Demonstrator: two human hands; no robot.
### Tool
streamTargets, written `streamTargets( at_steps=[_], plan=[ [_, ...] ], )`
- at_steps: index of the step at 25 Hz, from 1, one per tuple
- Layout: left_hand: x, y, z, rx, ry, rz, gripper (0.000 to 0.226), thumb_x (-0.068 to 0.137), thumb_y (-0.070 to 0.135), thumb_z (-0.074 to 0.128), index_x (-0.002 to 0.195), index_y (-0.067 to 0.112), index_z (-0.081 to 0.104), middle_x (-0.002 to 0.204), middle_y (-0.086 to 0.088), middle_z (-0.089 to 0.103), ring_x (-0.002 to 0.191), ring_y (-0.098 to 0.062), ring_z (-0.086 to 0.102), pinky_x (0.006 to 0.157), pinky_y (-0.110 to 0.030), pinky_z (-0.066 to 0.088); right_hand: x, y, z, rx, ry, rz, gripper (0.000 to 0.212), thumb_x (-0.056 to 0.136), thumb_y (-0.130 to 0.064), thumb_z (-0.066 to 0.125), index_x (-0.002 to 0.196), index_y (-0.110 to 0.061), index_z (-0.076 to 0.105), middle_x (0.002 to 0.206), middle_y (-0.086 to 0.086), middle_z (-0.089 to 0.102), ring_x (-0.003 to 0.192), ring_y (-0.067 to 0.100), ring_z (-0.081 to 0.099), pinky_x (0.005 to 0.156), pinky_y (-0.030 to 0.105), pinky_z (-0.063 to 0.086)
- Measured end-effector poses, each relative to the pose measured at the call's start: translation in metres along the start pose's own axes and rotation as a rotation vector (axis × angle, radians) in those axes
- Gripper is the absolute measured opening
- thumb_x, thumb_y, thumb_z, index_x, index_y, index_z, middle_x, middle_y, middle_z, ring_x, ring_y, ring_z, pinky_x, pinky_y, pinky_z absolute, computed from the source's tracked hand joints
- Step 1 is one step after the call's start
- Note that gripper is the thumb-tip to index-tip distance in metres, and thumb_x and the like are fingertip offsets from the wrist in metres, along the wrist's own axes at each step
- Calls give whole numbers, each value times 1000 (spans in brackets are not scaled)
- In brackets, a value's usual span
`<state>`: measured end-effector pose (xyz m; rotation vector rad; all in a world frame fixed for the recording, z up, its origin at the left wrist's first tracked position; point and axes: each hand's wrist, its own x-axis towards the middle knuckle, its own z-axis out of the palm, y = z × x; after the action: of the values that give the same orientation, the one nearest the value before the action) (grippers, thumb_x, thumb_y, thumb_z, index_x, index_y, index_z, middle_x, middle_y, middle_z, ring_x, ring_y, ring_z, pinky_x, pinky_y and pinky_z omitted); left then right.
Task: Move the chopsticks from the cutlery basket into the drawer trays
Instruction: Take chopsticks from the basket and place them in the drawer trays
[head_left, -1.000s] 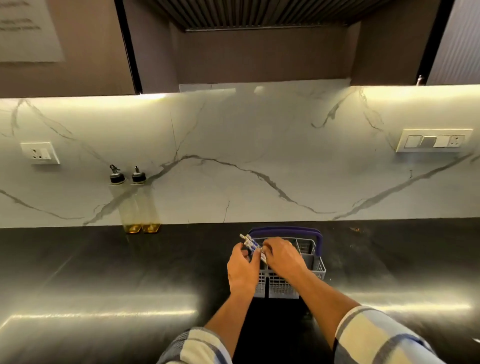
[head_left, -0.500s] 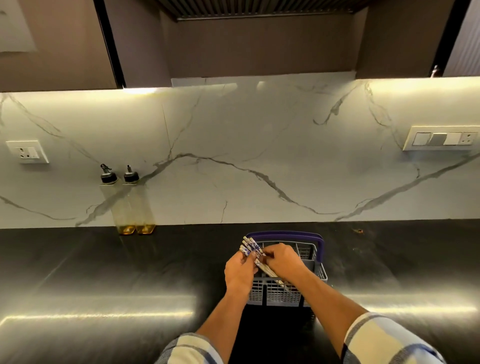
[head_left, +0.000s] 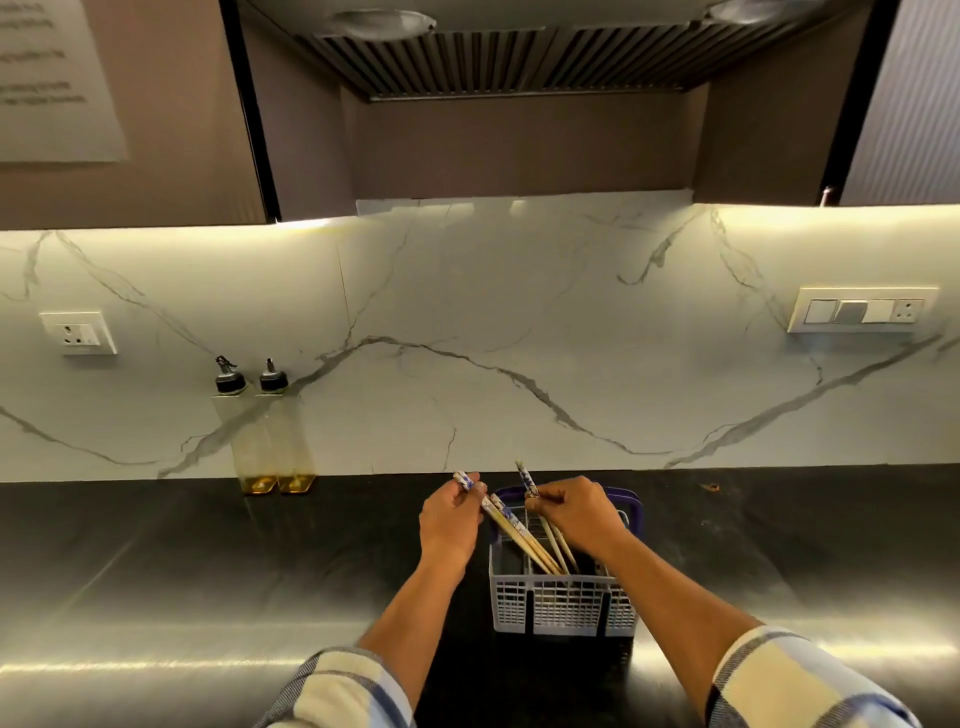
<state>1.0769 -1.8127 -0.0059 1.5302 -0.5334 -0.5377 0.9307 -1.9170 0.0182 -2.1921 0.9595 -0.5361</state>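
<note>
The left hand grips a bundle of chopsticks near their patterned tops, their tips leaning down into the cutlery basket. Just beside it, the right hand pinches more chopsticks that stand in the same basket on the dark countertop.

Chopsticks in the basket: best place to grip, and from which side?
Grip the chopsticks at their patterned upper ends, coming from above. They lean up and left out of the basket, tips buried inside, so only the tops are free. Both hands already hold them there.
</note>
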Motion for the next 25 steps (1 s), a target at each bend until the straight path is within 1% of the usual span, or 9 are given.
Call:
streamTargets(
  at_steps=[2,4,6,8,11,13,18,21,25],
  plan=[
    [3,27,-14,33,7,65,17,94,24,61,109,21,70,96,-1,73,90,-16,70,87,-38,59,-2,-15,-12,51,26,-40,16,91,-31,67,99,-21,77,67,-2,69,47,3,48,47,15,40],
    [2,63,-30,56,-27,152,16,95,21,60,110,22,68,100,-2,73,92,-15,69,86,-33,58,-3,-34,-26,100,53,-73,17,90,-32,68,98,-19,77,72,2,72,51,5,55,52,16,46],
    [0,100,-46,75,-98,233,21,95,18,60,114,16,67,106,-6,73,95,-16,71,85,-33,59,-5,-54,-39,198,64,-89,15,88,-32,71,95,-20,77,80,1,76,67,11,70,70,24,58],
    [-4,134,-62,120,-208,274,24,94,14,61,117,10,65,109,-10,72,94,-19,72,84,-36,60,-11,-73,-50,366,35,-88,13,86,-24,73,95,-15,76,84,5,77,79,19,75,82,35,61],
    [-16,171,-83,195,-373,242,20,94,10,61,113,10,66,108,-13,73,92,-24,74,83,-40,61,-25,-93,-63,558,-69,-72,17,89,-11,69,100,2,72,85,10,77,81,24,76,75,32,62],
    [-26,181,-95,209,-468,195,21,93,9,62,113,8,65,106,-13,73,92,-27,74,80,-41,61,-38,-98,-64,576,-130,-62,18,90,-11,68,101,3,72,89,14,77,83,27,76,73,31,62],
    [-49,151,-109,202,-581,14,18,91,5,63,109,5,66,103,-17,74,93,-32,74,74,-40,62,-73,-82,-46,594,-223,72,24,85,-16,73,102,1,72,93,18,76,85,27,75,71,30,62],
    [-59,103,-118,218,-629,-128,19,91,4,63,111,4,66,105,-20,74,96,-34,73,78,-42,62,-102,-47,-15,644,-280,199,27,84,-15,74,103,4,71,96,21,75,89,30,74,73,31,63],
    [-80,27,-125,261,-665,-303,21,93,6,61,114,3,64,108,-21,73,98,-34,72,80,-43,61,-145,8,35,645,-342,368,27,83,-14,76,102,5,71,97,23,75,92,33,73,81,38,61]
  ],
)
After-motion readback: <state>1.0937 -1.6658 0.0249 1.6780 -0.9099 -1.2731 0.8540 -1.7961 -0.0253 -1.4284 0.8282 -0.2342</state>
